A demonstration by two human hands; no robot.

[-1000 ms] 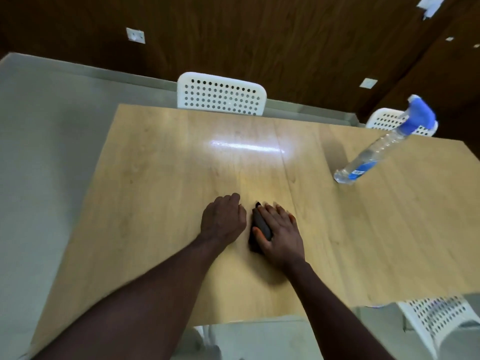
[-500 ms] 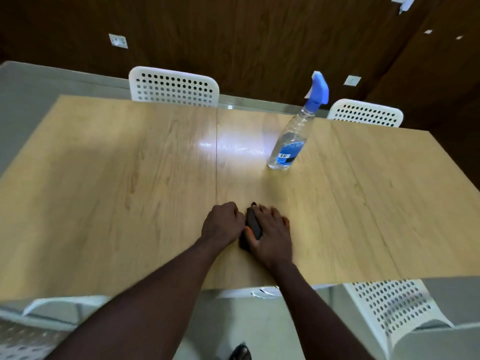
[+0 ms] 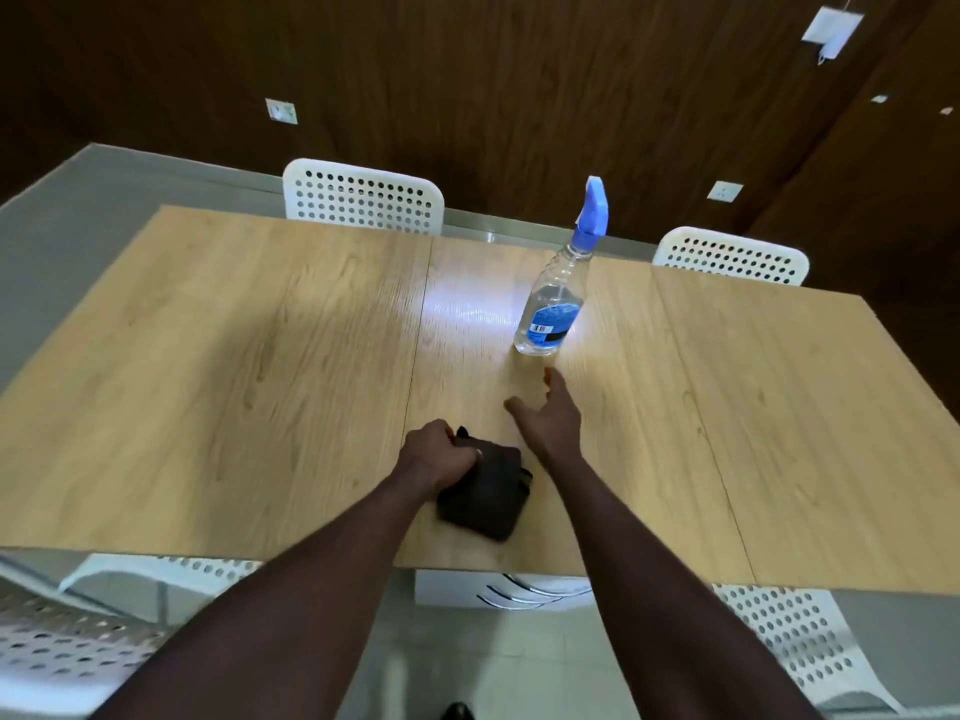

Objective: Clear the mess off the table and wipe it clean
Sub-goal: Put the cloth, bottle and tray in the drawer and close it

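Dark cloth [image 3: 485, 493] bunched into a rough square pad, near-black, matte, lying on the desk [image 3: 234, 366] close to the near edge, about midway along it. One small corner poking up at the far side, beside the knuckles. Left hand [image 3: 439, 454] curled over the cloth's left far part, fingers together and clamped on it. Right hand [image 3: 548, 415] off the cloth, stretched forward over the bare wood, fingers apart and holding nothing, index tip just short of the bottle [image 3: 553, 309]. Cannot tell whether the hand touches the desk or floats above it.

Bottle upright on the desk past the hands, clear with a little liquid, blue label, blue trigger head. Bright glare on the wood just left of it. Desk light oak grain, seams running away from the viewer. White perforated chairs [image 3: 363, 197] at the far side, more at the near edge. Dark wood wall behind.

Against half a second ago: right hand then lay flat on the cloth next to the left; now lifted away and reaching toward the bottle. Cloth then almost hidden between the two hands; now mostly uncovered on its right side. Left hand in much the same spot. Bottle unmoved on the desk.
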